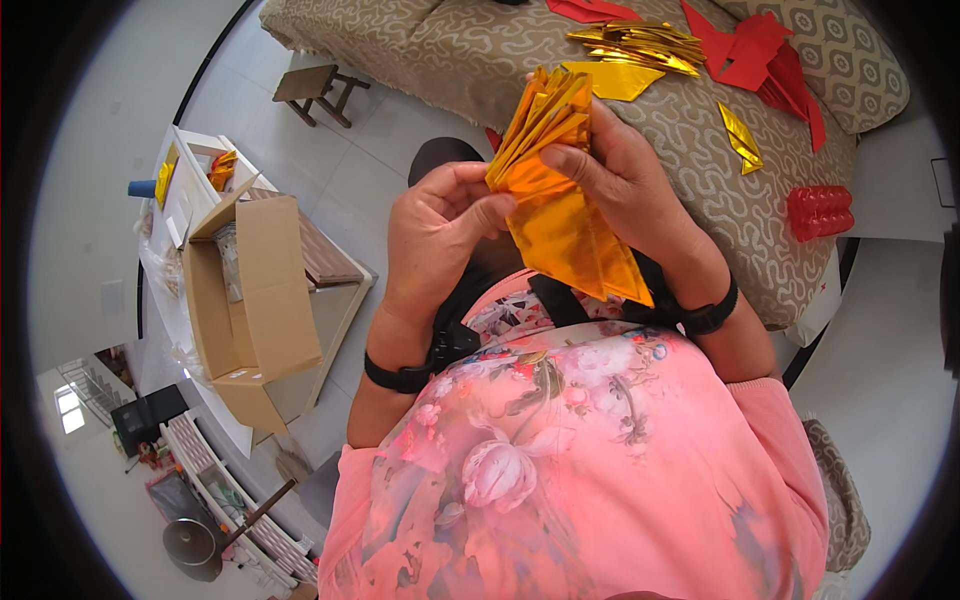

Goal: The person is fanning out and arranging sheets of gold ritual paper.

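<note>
Both hands hold one bundle of folded gold foil paper (pixel 566 202) above the lap. My left hand (pixel 450 225) pinches the bundle's left edge between thumb and fingers. On the other side, my right hand (pixel 626 176) grips the upper part, its thumb lying across the front and most fingers hidden behind. The bundle's upper end fans out in many layers; its lower end is smooth and pointed. Beyond it on the patterned sofa lie a stack of folded gold foil pieces (pixel 645 46), a flat gold piece (pixel 619 80), a smaller gold piece (pixel 741 140) and red folded paper (pixel 761 56).
An open cardboard box (pixel 277 292) stands at the left by a white table (pixel 247 442). A small wooden stool (pixel 306 84) is on the tiled floor near the sofa (pixel 705 202). A red ribbed plastic object (pixel 820 213) rests at the sofa's right edge.
</note>
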Tool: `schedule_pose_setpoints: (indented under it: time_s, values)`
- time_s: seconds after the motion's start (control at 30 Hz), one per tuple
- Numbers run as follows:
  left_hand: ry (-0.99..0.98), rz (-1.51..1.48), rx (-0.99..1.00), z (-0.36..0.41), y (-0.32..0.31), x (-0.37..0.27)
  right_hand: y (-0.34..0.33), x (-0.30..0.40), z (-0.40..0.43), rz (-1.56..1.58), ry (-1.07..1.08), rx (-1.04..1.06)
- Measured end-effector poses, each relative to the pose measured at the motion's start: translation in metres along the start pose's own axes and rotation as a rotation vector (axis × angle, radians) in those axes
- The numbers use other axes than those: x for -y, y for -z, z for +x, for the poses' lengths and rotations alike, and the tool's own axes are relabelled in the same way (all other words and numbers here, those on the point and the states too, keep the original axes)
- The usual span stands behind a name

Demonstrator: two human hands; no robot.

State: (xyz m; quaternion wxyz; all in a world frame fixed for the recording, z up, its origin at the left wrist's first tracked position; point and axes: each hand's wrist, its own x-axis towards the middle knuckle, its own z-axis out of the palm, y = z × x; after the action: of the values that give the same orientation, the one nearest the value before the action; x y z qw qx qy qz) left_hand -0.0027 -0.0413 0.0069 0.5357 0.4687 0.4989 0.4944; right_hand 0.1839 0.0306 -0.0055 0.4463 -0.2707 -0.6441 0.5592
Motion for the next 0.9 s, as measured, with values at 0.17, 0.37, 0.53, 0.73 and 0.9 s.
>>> schedule_pose_setpoints:
  time_s: [0.17,0.37,0.53,0.73,0.9]
  values:
    - [0.019,-0.015,-0.062,0.002,-0.001,0.001,-0.002,-0.002,-0.002,0.012,-0.011,-0.05]
    - [0.021,-0.168,0.097,0.002,-0.022,0.013,-0.011,0.001,-0.003,0.137,-0.084,0.059]
    - [0.046,-0.044,0.024,0.002,-0.016,-0.007,-0.01,0.021,-0.001,0.055,0.05,0.01]
    - [-0.073,0.234,0.054,0.0,-0.017,0.002,-0.006,0.021,-0.001,0.076,0.18,0.035]
    - [-0.159,0.461,-0.049,0.01,-0.012,-0.002,0.009,0.041,0.006,-0.53,0.485,-0.102]
